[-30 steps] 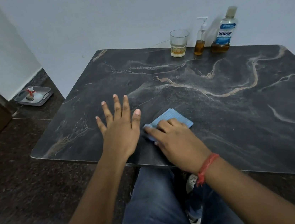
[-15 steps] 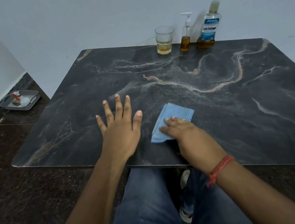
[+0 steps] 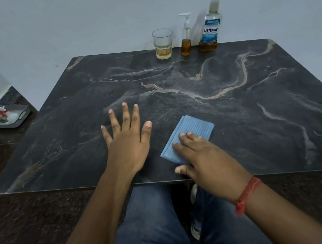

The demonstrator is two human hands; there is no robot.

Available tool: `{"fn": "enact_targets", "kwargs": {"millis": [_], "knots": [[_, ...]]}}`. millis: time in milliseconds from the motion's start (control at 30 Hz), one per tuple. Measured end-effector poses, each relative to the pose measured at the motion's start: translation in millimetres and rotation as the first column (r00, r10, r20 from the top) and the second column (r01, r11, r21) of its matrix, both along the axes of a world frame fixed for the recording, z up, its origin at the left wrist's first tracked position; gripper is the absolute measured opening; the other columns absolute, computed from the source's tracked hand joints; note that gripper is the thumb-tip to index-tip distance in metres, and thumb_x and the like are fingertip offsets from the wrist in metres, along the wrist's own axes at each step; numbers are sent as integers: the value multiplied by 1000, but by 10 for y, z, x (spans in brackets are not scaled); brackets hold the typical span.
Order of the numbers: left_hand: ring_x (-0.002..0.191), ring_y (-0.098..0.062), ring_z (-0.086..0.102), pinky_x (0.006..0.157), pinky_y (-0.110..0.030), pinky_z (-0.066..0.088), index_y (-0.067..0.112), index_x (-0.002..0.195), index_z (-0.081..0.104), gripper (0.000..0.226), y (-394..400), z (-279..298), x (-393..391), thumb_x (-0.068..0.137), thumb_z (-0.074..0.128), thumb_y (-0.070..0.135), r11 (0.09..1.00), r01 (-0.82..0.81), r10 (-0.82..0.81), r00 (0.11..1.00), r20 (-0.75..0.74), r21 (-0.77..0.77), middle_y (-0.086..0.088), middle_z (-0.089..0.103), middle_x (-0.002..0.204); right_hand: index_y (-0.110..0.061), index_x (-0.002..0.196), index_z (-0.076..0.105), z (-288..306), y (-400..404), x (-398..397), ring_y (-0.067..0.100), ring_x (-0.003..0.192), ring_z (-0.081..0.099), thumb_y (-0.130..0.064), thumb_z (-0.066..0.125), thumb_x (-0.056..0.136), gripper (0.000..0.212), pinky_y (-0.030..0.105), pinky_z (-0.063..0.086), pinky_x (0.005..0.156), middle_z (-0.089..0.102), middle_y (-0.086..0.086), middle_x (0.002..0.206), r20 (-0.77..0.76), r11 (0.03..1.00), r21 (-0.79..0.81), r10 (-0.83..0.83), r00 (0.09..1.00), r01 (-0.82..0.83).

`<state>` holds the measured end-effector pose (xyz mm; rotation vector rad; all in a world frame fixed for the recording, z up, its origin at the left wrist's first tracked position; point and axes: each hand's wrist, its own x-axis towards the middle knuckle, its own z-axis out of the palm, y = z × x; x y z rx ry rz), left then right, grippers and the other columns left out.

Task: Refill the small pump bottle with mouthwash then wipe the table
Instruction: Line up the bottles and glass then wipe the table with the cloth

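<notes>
Your right hand (image 3: pixel 207 156) pressed the blue cloth (image 3: pixel 186 137) flat near the bench's (image 3: pixel 258 130) front edge, fingers (image 3: pixel 188 136) straight and laid on it, not curled round it. Your left hand (image 3: pixel 128 144) lay just beside, fingers spread on the stone. The wiping step looked in hand; the next stroke called for steady pressure outward. At the far edge stood the glass (image 3: pixel 163 43), pump bottle (image 3: pixel 186 37) and mouthwash (image 3: pixel 210 28), amber showing in all three.

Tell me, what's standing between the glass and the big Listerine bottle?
The small pump bottle stands between the glass and the Listerine bottle, at the far edge of the table. The head view shows it, apart from both.
</notes>
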<state>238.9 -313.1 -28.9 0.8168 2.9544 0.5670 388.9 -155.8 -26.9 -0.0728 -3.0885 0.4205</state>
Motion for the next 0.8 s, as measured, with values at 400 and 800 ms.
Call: {"fn": "enact_targets", "kwargs": {"millis": [400,800], "knots": [[150,-25,-29,120,-58,-14,33,159,-9,76,119,18,16,91,-5,66,1000,13,-13,1000,-4,-9,7,-20,167,-32,157,16,-11,311,-262,26,153,6,-54,3,98,63,45,4,123,10,4,166,74,966,217,-162,984,142],[150,-26,-28,120,-58,-13,33,159,-9,77,173,29,47,90,-6,67,999,37,-37,999,-8,-11,6,-20,167,-34,156,20,-13,393,-169,30,152,9,-60,11,97,65,47,7,123,12,3,165,88,936,185,-318,944,299]]}}
